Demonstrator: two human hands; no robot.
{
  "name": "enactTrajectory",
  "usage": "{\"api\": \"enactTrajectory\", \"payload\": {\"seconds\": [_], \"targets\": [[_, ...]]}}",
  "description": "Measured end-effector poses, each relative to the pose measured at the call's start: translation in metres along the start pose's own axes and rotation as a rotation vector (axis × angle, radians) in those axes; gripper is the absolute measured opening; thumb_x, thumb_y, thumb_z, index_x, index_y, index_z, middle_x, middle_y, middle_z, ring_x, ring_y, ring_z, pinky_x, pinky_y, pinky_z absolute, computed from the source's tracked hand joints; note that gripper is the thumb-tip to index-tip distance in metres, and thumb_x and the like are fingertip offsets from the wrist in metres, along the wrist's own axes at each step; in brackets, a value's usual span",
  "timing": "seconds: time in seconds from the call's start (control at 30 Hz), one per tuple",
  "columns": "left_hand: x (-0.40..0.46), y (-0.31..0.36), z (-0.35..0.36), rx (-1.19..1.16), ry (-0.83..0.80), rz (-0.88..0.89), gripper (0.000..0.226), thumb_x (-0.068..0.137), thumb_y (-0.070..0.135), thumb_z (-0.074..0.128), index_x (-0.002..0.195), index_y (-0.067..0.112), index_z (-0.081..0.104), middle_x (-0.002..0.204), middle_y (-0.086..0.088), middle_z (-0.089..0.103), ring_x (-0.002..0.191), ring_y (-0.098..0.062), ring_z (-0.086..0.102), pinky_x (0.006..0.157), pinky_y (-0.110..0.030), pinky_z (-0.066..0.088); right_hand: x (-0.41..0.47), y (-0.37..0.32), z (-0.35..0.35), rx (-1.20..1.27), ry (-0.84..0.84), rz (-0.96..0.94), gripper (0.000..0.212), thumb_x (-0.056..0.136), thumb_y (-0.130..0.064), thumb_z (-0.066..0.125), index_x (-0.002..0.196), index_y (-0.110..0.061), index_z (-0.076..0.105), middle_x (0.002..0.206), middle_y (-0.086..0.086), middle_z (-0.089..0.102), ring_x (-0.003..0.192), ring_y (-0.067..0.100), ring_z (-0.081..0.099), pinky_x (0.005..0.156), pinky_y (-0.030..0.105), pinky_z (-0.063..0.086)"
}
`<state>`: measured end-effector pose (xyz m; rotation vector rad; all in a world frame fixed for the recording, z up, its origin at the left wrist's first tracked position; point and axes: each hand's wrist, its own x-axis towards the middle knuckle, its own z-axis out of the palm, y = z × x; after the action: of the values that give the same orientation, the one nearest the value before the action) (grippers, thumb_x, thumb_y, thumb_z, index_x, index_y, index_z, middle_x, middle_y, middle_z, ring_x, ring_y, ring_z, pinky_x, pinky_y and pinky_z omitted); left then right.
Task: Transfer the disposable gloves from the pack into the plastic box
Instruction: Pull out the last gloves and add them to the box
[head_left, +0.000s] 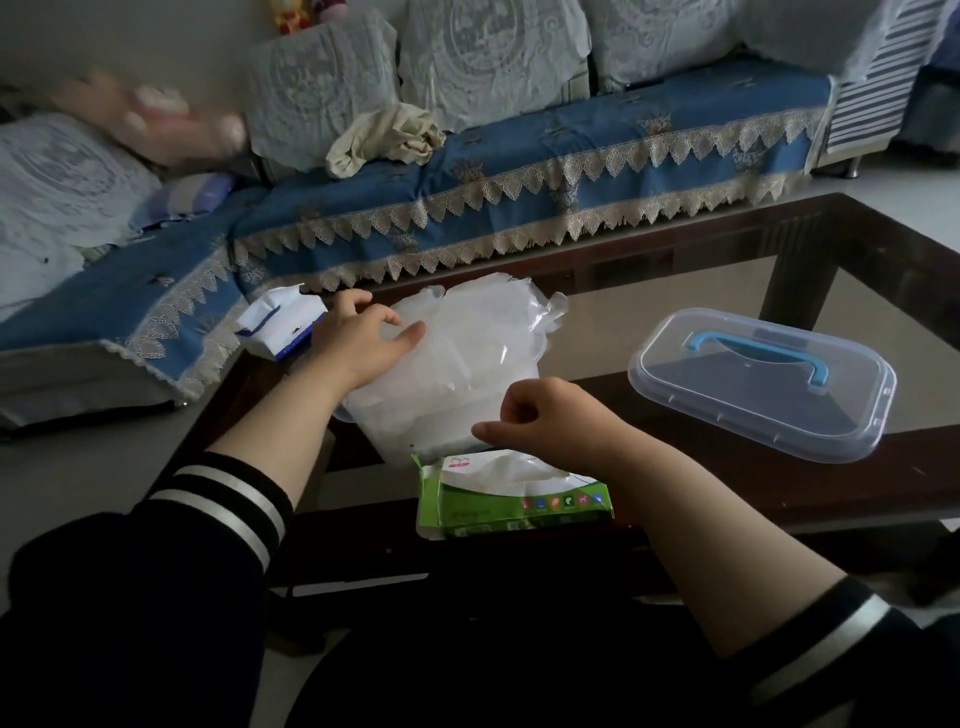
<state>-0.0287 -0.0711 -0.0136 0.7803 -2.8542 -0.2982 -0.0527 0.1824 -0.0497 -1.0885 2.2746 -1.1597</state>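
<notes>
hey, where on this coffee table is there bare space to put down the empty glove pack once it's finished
Bare glass lies between the glove pile and the clear lid, and across the far right part of the table behind that lid. The near left is crowded: green pack, plastic box, blue-and-white pack, plus the left hand and right hand.

Dim room. Sofa is draped in blue lace-trimmed cover; dark glass-topped coffee table is set before it on pale floor.
</notes>
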Motion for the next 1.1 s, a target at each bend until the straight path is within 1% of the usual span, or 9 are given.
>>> {"api": "enactTrajectory", "payload": {"seconds": [0.1,0.23,0.37,0.47,0.57,0.73,0.8,0.93,1.1], "targets": [[-0.011,0.004,0.003,-0.056,0.091,0.0,0.04,0.094,0.056,0.048,0.116,0.027,0.064,0.153,-0.001,0.029,0.139,-0.032,0.026,0.114,-0.049,0.026,-0.001,0.001,-0.001,-0.038,0.022,0.02,0.038,0.081,-0.05,0.068,0.074,-0.017,0.052,0.066,-0.004,0.049,0.059,0.01,0.041,0.058,0.027,0.035],[-0.042,0.014,0.01,-0.242,0.436,0.195,0.029,0.101,0.017,0.043,0.11,0.007,0.068,0.125,-0.013,0.056,0.118,-0.029,0.05,0.099,-0.033,0.037,0.001,0.01,0.0,-0.155,0.046,0.034,0.047,0.074,-0.061,0.069,0.086,-0.02,0.051,0.083,-0.004,0.052,0.07,0.01,0.045,0.064,0.025,0.039],[-0.091,0.034,0.025,-0.46,0.664,0.341,0.028,0.099,0.017,0.038,0.108,0.005,0.062,0.1,-0.005,0.06,0.094,-0.019,0.056,0.081,-0.033,0.048,0.003,0.02,0.003,-0.251,-0.053,0.078,0.073,0.066,-0.065,0.072,0.123,-0.027,0.044,0.128,-0.002,0.044,0.115,0.018,0.042,0.1,0.036,0.042],[-0.125,0.046,0.048,-0.53,0.457,0.467,0.026,0.101,0.026,0.044,0.11,0.007,0.058,0.099,0.004,0.057,0.087,-0.009,0.057,0.076,-0.027,0.051,0.002,0.023,0.008,-0.286,-0.144,0.102,0.085,0.071,-0.053,0.076,0.14,-0.03,0.033,0.141,0.001,0.036,0.13,0.024,0.032,0.107,0.043,0.035],[-0.136,0.047,0.069,-0.51,0.063,0.376,0.038,0.092,0.045,0.057,0.118,0.018,0.054,0.11,0.011,0.056,0.097,-0.005,0.057,0.082,-0.03,0.053,0.003,0.023,0.015,-0.285,-0.172,0.086,0.06,0.079,-0.04,0.074,0.132,-0.031,0.048,0.132,0.001,0.046,0.122,0.022,0.041,0.103,0.04,0.04],[-0.13,0.04,0.086,-0.491,-0.283,0.207,0.073,0.075,0.046,0.079,0.135,0.024,0.044,0.131,0.008,0.055,0.113,-0.01,0.055,0.096,-0.031,0.048,0.009,0.023,0.023,-0.378,-0.1,0.079,0.024,0.087,-0.029,0.062,0.109,-0.022,0.069,0.106,0.003,0.065,0.089,0.017,0.056,0.068,0.026,0.042],[-0.129,0.038,0.089,-0.497,-0.316,0.194,0.075,0.074,0.041,0.082,0.137,0.025,0.043,0.13,0.007,0.056,0.113,-0.011,0.055,0.096,-0.029,0.047,0.008,0.021,0.022,-0.394,-0.11,0.084,0.023,0.09,-0.032,0.059,0.104,-0.018,0.069,0.1,0.004,0.067,0.086,0.018,0.058,0.063,0.025,0.042],[-0.128,0.038,0.089,-0.454,-0.282,0.217,0.058,0.076,0.03,0.082,0.124,0.033,0.049,0.111,0.015,0.057,0.109,-0.013,0.054,0.085,-0.024,0.043,0.006,0.018,0.018,-0.307,-0.115,0.095,0.027,0.092,-0.038,0.055,0.098,-0.016,0.069,0.097,0.006,0.068,0.092,0.024,0.062,0.083,0.037,0.051],[-0.128,0.038,0.089,-0.396,-0.261,0.26,0.044,0.079,0.031,0.077,0.111,0.042,0.049,0.109,0.013,0.059,0.109,-0.014,0.054,0.084,-0.027,0.044,0.006,0.019,0.019,-0.27,-0.117,0.113,0.036,0.093,-0.044,0.052,0.096,-0.012,0.07,0.095,0.008,0.068,0.091,0.025,0.063,0.084,0.039,0.051]]}}
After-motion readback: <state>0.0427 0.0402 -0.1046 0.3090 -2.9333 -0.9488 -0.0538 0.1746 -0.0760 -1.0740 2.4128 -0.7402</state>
